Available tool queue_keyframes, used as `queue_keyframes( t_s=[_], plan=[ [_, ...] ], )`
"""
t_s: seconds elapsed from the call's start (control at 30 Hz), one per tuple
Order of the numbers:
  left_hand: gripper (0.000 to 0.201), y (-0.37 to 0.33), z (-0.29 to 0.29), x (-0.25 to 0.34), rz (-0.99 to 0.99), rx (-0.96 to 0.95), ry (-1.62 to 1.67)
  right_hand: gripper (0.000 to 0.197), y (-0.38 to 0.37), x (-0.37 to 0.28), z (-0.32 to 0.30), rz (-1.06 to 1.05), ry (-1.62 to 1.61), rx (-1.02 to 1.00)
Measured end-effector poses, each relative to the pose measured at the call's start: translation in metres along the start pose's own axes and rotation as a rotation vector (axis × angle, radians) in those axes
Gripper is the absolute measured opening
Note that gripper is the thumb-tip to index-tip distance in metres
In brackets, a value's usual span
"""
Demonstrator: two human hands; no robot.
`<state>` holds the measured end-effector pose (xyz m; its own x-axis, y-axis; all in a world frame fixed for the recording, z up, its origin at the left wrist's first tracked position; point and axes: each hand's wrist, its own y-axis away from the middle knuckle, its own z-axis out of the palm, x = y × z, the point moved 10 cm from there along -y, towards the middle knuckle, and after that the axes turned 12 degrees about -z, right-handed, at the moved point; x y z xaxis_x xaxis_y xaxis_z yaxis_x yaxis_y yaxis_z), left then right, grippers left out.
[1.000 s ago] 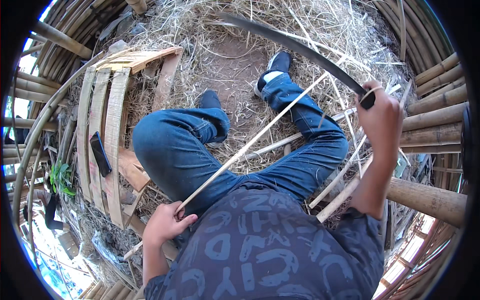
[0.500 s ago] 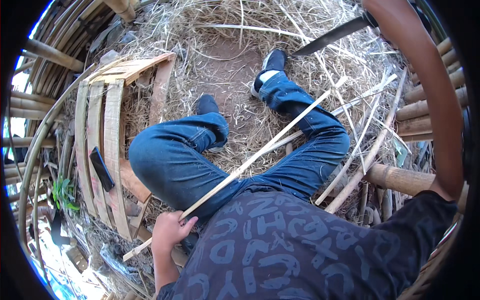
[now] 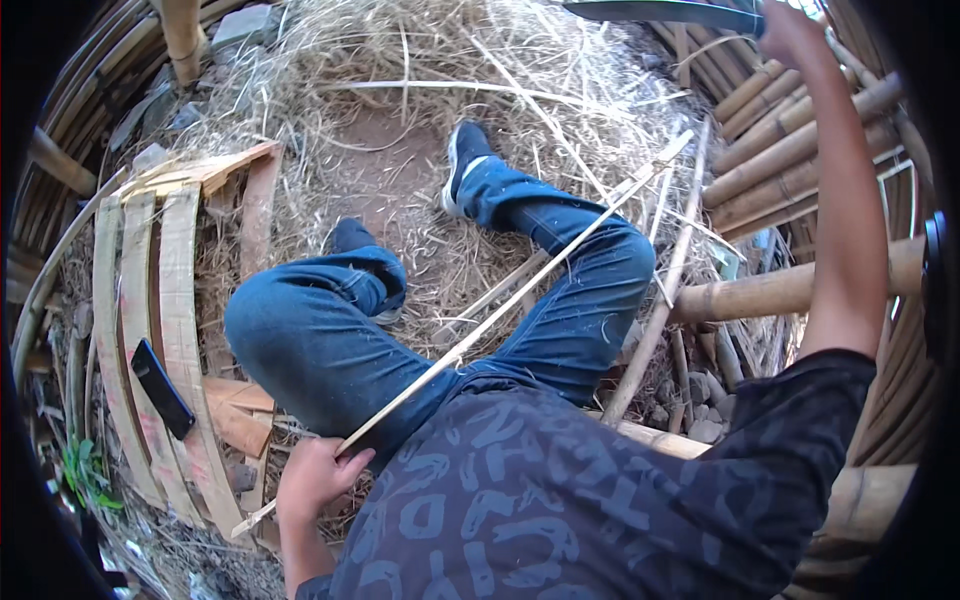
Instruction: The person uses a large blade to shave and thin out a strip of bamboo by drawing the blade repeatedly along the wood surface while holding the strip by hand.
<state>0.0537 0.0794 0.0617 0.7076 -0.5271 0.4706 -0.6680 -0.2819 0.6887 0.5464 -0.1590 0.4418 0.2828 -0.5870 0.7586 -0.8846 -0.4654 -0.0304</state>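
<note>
Across my lap runs a long, pale bamboo strip [image 3: 500, 317], slanting from lower left to upper right over my jeans. My left hand [image 3: 318, 478] is closed around it near its lower end, beside my left thigh. The strip's far end lies past my right knee. My right hand [image 3: 790, 35] is raised at the top right, fingers wrapped round the handle of a large knife [image 3: 670, 11] with a long dark blade. That blade points left, well away from the strip, and part of it comes close to the top edge of the view.
A slatted wooden crate [image 3: 178, 300] stands at my left with a dark phone [image 3: 162, 388] on it. Bamboo shavings [image 3: 280, 90] cover the ground ahead. At my right are a bamboo pole [image 3: 790, 290] and a stacked bamboo wall [image 3: 790, 150].
My right hand has lifted the knife, and its blade has swung from slanting down to nearly level. My left hand keeps its hold on the strip. The whole view has shifted.
</note>
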Motion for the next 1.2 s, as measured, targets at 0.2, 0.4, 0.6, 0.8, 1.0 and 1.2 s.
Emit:
queue_keyframes(
  t_s=[0.2,0.4,0.6,0.8,1.0,1.2],
  plan=[
    [0.043,0.004,-0.014,-0.007,0.067,0.028,-0.051,0.02,-0.022,0.029,0.065,0.048,-0.698,0.057],
    [0.043,0.013,-0.041,-0.001,-0.027,0.055,-0.113,0.031,-0.037,-0.07,0.16,0.351,-1.87,0.258],
    [0.038,0.017,-0.096,-0.002,-0.173,0.213,-0.165,0.033,-0.042,-0.126,0.102,0.146,-0.992,0.506],
    [0.042,0.016,-0.119,0.004,-0.168,0.572,-0.185,0.023,-0.041,-0.202,0.104,0.059,-1.48,0.436],
    [0.051,0.012,-0.11,-0.01,-0.289,0.557,-0.009,0.022,-0.046,-0.214,0.133,0.031,-1.573,0.572],
    [0.045,0.009,-0.081,-0.03,-0.174,0.394,0.37,0.023,-0.04,-0.269,0.113,-0.3,-1.765,0.309]
  ],
)
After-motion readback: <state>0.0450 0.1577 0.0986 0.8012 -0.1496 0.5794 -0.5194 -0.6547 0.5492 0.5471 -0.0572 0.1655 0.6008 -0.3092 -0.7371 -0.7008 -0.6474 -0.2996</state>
